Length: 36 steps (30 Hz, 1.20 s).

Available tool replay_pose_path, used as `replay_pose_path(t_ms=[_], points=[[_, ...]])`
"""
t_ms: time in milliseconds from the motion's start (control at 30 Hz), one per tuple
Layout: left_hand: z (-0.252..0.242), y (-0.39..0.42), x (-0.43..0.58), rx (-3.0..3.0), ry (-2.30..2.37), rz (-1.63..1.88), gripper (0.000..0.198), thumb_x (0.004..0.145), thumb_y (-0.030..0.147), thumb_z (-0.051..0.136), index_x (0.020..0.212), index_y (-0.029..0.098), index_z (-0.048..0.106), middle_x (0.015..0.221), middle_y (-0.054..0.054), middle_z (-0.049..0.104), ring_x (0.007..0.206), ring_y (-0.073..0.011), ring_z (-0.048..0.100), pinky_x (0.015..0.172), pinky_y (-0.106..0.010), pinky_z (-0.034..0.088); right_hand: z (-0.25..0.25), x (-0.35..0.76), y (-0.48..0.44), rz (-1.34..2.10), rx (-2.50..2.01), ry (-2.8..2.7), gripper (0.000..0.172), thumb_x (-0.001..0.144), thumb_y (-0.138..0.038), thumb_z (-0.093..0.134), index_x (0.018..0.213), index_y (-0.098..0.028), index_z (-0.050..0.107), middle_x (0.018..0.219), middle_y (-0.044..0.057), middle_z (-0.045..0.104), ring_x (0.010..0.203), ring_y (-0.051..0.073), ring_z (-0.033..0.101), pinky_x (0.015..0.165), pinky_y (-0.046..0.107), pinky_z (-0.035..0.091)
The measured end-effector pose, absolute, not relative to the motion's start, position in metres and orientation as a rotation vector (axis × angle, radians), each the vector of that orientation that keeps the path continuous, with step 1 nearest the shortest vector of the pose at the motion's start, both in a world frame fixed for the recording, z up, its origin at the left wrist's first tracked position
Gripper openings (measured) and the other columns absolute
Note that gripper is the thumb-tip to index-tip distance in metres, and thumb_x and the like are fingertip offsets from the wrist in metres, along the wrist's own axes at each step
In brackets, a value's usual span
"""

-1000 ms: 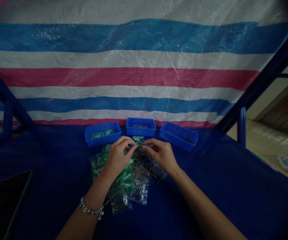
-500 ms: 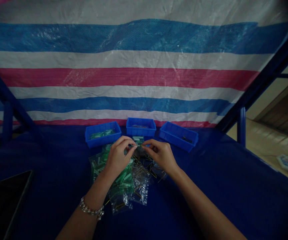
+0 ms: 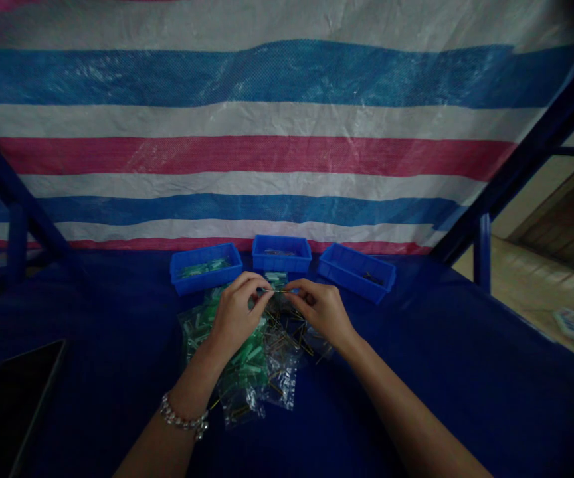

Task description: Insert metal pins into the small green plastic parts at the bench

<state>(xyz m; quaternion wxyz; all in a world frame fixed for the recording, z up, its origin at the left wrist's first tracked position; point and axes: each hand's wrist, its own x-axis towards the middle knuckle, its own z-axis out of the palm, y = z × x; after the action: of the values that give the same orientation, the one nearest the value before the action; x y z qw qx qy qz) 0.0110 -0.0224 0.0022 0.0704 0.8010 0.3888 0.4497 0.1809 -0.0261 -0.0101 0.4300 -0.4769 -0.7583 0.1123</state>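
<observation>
Your left hand (image 3: 237,317) and right hand (image 3: 319,309) pinch a thin pin (image 3: 277,290) between them above the bags (image 3: 252,358) on the bench (image 3: 466,372).

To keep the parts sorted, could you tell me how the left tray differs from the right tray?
The left tray holds pale green pieces; the right tray holds only a few dark ones. The left tray looks fuller, the right tray mostly bare. Both are shallow blue bins.
</observation>
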Motion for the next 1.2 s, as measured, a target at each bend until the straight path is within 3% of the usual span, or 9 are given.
replay_pose_path(t_ms=[1200], points=[[0.0004, -0.0203, 0.011, 2.435, 1.123, 1.416, 0.006, 0.075, 0.017, 0.053, 0.077, 0.016, 0.059, 0.082, -0.003, 0.058, 0.061, -0.0085, 0.053, 0.055, -0.022, 0.045, -0.0063, 0.1813, -0.0275, 0.291, -1.193, -1.935, 0.018, 0.079, -0.027, 0.048, 0.086, -0.021, 0.063, 0.062, 0.001, 0.063, 0.051, 0.012, 0.053, 0.049, 0.021, 0.034]])
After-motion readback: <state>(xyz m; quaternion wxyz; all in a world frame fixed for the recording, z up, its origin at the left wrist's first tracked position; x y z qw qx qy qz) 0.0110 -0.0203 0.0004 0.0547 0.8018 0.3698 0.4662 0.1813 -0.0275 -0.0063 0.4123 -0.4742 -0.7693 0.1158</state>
